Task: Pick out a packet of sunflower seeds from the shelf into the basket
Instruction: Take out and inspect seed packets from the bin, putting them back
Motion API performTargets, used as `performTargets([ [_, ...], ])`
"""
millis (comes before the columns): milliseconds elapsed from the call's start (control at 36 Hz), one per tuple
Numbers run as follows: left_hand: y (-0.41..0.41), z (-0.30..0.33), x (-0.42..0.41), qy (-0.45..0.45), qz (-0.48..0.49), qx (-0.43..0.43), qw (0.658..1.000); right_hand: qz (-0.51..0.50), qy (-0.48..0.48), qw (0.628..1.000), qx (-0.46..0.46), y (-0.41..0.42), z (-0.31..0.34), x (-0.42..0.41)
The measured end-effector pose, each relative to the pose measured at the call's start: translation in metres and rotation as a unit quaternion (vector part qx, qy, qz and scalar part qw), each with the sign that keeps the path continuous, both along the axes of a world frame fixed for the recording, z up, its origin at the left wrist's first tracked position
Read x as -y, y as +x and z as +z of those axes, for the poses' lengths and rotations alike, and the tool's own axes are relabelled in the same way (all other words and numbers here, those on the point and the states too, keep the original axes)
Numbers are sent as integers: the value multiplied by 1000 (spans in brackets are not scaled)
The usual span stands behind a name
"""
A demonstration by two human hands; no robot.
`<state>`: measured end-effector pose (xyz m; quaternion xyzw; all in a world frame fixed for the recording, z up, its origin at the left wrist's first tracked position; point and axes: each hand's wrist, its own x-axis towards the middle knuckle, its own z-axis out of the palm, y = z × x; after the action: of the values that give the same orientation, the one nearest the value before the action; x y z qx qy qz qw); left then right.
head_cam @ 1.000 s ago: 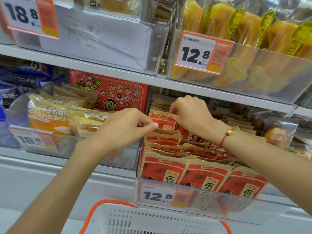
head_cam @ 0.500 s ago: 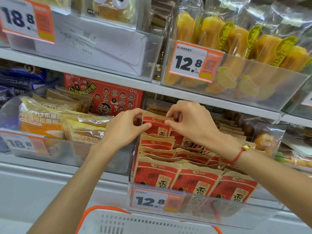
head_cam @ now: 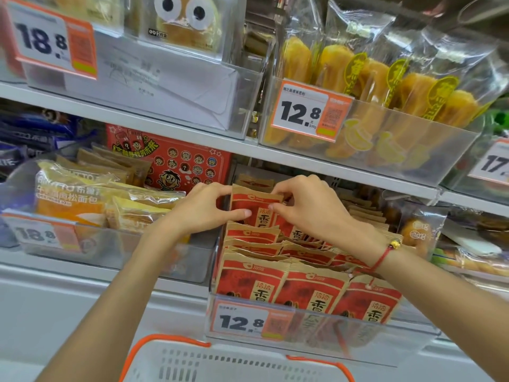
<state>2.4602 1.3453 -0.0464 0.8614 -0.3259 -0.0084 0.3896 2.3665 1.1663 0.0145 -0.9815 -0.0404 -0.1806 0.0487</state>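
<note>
Pinching one red-and-kraft paper seed packet (head_cam: 254, 206) at the shelf bin's back, left hand (head_cam: 205, 209) and right hand (head_cam: 308, 208) fingers have it half-lifted; white orange-rimmed basket (head_cam: 220, 362) waits below.

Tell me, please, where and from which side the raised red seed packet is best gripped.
Grip the seed packet by its flat brown top edge, from above. It stands upright above its packed neighbours, so only the top is free. The left hand and right hand already pinch its two upper corners.
</note>
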Motion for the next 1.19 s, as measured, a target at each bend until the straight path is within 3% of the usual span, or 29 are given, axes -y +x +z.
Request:
performTargets([
  [222, -21, 6, -7, -53, 88, 60, 993, 29, 67, 991, 116, -11, 0, -10],
  [333, -33, 10, -8, -127, 68, 41, 989, 47, 132, 979, 146, -19, 2, -13],
  [556, -59, 26, -15, -227, 98, 60, 967, 15, 255, 967, 26, -34, 7, 3],
  [944, -127, 69, -7, -357, 25, -2, 934, 142, 411, 893, 116, -95, 21, -6],
  [1083, -155, 58, 0, -358, -10, -37, 933, 138, 446, 871, 153, -129, 8, -8],
  [1194, -175, 37, 3, -350, -15, -66, 934, 98, 509, 848, 114, -149, -9, -5],
])
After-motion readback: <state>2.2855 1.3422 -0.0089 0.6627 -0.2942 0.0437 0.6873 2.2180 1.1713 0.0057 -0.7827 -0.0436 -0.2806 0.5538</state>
